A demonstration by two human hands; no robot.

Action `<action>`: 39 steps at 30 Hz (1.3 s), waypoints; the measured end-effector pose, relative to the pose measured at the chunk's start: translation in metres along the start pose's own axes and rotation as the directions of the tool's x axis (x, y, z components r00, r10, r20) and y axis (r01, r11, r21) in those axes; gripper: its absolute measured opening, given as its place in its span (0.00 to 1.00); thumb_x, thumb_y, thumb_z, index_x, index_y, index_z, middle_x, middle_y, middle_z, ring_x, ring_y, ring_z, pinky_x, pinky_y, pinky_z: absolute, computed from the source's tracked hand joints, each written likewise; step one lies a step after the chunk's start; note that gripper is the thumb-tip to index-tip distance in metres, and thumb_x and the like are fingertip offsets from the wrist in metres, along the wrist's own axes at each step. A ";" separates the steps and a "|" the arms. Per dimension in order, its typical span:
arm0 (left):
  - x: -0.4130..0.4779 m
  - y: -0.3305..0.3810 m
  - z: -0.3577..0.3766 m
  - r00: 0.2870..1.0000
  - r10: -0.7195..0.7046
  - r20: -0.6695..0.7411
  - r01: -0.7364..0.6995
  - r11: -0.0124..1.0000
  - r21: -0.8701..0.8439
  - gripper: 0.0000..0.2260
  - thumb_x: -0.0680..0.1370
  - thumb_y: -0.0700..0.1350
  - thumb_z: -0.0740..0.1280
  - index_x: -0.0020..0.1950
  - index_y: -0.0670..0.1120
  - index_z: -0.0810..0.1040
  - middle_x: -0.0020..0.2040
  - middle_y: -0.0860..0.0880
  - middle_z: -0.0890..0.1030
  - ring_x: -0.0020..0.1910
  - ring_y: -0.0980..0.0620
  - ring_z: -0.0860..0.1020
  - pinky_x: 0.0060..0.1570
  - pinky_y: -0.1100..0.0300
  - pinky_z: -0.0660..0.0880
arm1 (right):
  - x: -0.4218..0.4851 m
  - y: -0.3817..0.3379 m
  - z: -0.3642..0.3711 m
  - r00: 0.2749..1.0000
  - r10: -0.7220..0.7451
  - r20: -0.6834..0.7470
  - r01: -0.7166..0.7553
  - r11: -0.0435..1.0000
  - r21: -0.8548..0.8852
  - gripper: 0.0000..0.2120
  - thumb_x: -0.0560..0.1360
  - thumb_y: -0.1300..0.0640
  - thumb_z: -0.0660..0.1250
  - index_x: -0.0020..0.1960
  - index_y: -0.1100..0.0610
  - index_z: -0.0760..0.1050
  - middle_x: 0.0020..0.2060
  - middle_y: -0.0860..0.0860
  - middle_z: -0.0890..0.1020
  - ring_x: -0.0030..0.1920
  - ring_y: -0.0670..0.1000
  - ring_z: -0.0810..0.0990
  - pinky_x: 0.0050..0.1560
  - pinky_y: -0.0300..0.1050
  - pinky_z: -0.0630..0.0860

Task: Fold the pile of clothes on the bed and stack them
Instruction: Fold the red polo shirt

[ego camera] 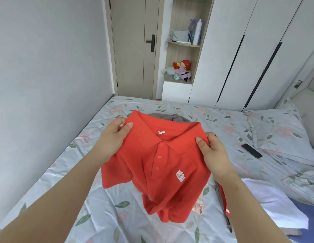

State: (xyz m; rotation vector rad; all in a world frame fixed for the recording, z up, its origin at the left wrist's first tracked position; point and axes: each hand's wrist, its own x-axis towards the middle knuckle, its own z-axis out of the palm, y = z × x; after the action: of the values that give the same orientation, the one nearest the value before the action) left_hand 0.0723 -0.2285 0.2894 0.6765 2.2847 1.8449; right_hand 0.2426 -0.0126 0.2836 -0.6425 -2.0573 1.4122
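1. The red polo shirt (161,172) hangs in the air over the bed (117,216). Its front faces the person. Its bottom end is bunched up, low by the sheet.
2. The left hand (116,135) has its grip pinching one shoulder of the shirt, thumb on top. The right hand (212,151) has its grip pinching the other shoulder the same way.
3. The shirt looks soft, light and floppy. It will likely droop and crumple wherever it is not held. It cannot break.
4. The shoulders look like a good place to hold, so the shirt hangs straight and can be laid down flat.
5. The cloth looks a bit bumpy, not slippery. The collar is thicker. There are round buttons, a small white badge and a white neck tag.
6. The sheet is smooth, shiny and wrinkled, with flowers and leaves.
7. A grey cloth (170,117) lies behind the shirt. A white cloth (268,199) lies on the right.
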 end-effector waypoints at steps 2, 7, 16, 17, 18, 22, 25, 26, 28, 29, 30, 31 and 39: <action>-0.019 0.013 0.000 1.000 -0.008 -0.024 0.009 1.000 0.003 0.12 0.79 0.51 0.64 0.36 0.52 0.72 0.30 0.53 0.73 0.25 0.60 0.69 0.25 0.69 0.67 | -0.012 -0.006 -0.009 0.999 0.029 0.036 -0.031 0.997 0.067 0.09 0.78 0.55 0.63 0.39 0.53 0.73 0.30 0.42 0.76 0.30 0.40 0.73 0.33 0.32 0.72; -0.075 0.044 -0.007 0.999 -0.036 -0.035 0.037 0.999 0.034 0.12 0.79 0.49 0.64 0.37 0.48 0.68 0.32 0.49 0.70 0.30 0.54 0.67 0.30 0.61 0.65 | -0.047 -0.022 -0.032 0.974 0.119 0.195 -0.159 0.966 0.202 0.07 0.78 0.57 0.65 0.41 0.55 0.76 0.37 0.52 0.82 0.36 0.49 0.79 0.41 0.44 0.76; -0.136 0.091 -0.046 0.966 -0.248 0.077 0.259 0.925 -0.277 0.11 0.77 0.46 0.67 0.35 0.47 0.73 0.30 0.51 0.76 0.27 0.56 0.74 0.30 0.67 0.73 | -0.089 -0.065 -0.054 0.880 0.172 0.442 -0.336 0.884 0.324 0.05 0.75 0.61 0.67 0.42 0.58 0.81 0.37 0.55 0.85 0.33 0.51 0.84 0.32 0.41 0.80; -0.134 0.089 -0.046 0.962 -0.260 0.086 0.274 0.925 -0.265 0.11 0.77 0.45 0.67 0.35 0.47 0.72 0.30 0.51 0.75 0.27 0.56 0.73 0.30 0.66 0.73 | -0.089 -0.064 -0.053 0.885 0.179 0.431 -0.332 0.890 0.313 0.05 0.75 0.61 0.67 0.42 0.58 0.80 0.36 0.55 0.85 0.32 0.50 0.83 0.32 0.41 0.80; -0.132 0.084 -0.045 0.958 -0.272 0.088 0.286 0.928 -0.239 0.12 0.78 0.45 0.66 0.34 0.47 0.71 0.31 0.51 0.74 0.28 0.56 0.72 0.31 0.65 0.71 | -0.089 -0.062 -0.050 0.891 0.190 0.412 -0.323 0.903 0.282 0.04 0.75 0.61 0.67 0.43 0.58 0.80 0.35 0.54 0.85 0.32 0.50 0.83 0.33 0.42 0.81; -0.119 0.034 -0.037 0.950 -0.306 0.065 0.308 0.951 -0.020 0.11 0.78 0.45 0.66 0.36 0.46 0.72 0.32 0.50 0.73 0.28 0.57 0.71 0.27 0.67 0.69 | -0.078 -0.023 -0.020 0.932 0.228 0.283 -0.230 0.973 -0.028 0.04 0.76 0.60 0.67 0.44 0.60 0.79 0.39 0.56 0.84 0.39 0.53 0.82 0.45 0.47 0.78; -0.108 -0.025 -0.031 0.950 -0.306 0.054 0.290 0.936 0.201 0.08 0.77 0.45 0.67 0.38 0.47 0.75 0.33 0.51 0.75 0.30 0.57 0.71 0.26 0.73 0.67 | -0.076 0.025 0.013 0.955 0.224 0.194 -0.156 0.938 -0.310 0.07 0.75 0.58 0.67 0.41 0.60 0.76 0.36 0.53 0.78 0.38 0.53 0.75 0.42 0.45 0.70; -0.105 -0.046 -0.029 0.951 -0.303 0.060 0.277 0.922 0.270 0.09 0.77 0.45 0.68 0.37 0.48 0.75 0.32 0.52 0.74 0.29 0.58 0.71 0.26 0.74 0.66 | -0.077 0.042 0.024 0.958 0.229 0.175 -0.151 0.916 -0.373 0.08 0.75 0.57 0.67 0.38 0.58 0.74 0.33 0.51 0.76 0.36 0.51 0.74 0.38 0.43 0.68; -0.096 -0.091 -0.024 0.949 -0.307 0.069 0.255 0.880 0.401 0.09 0.77 0.46 0.68 0.37 0.50 0.75 0.31 0.55 0.73 0.29 0.59 0.69 0.28 0.71 0.65 | -0.078 0.080 0.046 0.957 0.258 0.129 -0.175 0.875 -0.451 0.11 0.76 0.56 0.65 0.36 0.54 0.70 0.30 0.48 0.74 0.35 0.50 0.73 0.35 0.41 0.65; -0.090 -0.114 -0.021 0.946 -0.315 0.074 0.251 0.857 0.450 0.08 0.77 0.47 0.67 0.38 0.50 0.76 0.31 0.55 0.72 0.31 0.58 0.70 0.31 0.69 0.65 | -0.076 0.100 0.056 0.954 0.280 0.104 -0.200 0.857 -0.475 0.11 0.76 0.55 0.64 0.36 0.52 0.69 0.31 0.48 0.73 0.37 0.52 0.73 0.37 0.42 0.67; -0.084 -0.136 -0.018 0.943 -0.324 0.077 0.248 0.837 0.488 0.07 0.77 0.49 0.66 0.41 0.49 0.76 0.32 0.55 0.72 0.33 0.56 0.71 0.33 0.66 0.66 | -0.073 0.118 0.066 0.948 0.306 0.085 -0.222 0.832 -0.509 0.11 0.77 0.53 0.63 0.37 0.52 0.68 0.31 0.47 0.73 0.39 0.53 0.73 0.42 0.44 0.68; -0.079 -0.158 -0.013 0.940 -0.333 0.077 0.248 0.819 0.517 0.07 0.78 0.50 0.66 0.42 0.49 0.76 0.33 0.55 0.73 0.34 0.55 0.71 0.34 0.63 0.66 | -0.070 0.136 0.075 0.941 0.332 0.072 -0.238 0.795 -0.559 0.10 0.77 0.51 0.62 0.38 0.51 0.68 0.33 0.46 0.74 0.42 0.54 0.72 0.48 0.47 0.67; -0.049 -0.304 0.039 0.957 -0.276 0.089 0.175 0.794 0.582 0.06 0.79 0.52 0.62 0.42 0.57 0.72 0.38 0.59 0.75 0.41 0.56 0.73 0.38 0.61 0.68 | -0.048 0.267 0.129 0.958 0.286 -0.018 -0.239 0.762 -0.601 0.09 0.77 0.51 0.63 0.53 0.54 0.77 0.42 0.50 0.72 0.48 0.56 0.72 0.45 0.47 0.67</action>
State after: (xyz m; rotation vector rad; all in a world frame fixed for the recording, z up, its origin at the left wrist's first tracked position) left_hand 0.0510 -0.2603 -0.0185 0.5565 2.6627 0.9429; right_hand 0.2097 -0.0424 -0.0129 -1.1933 -2.5727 0.8955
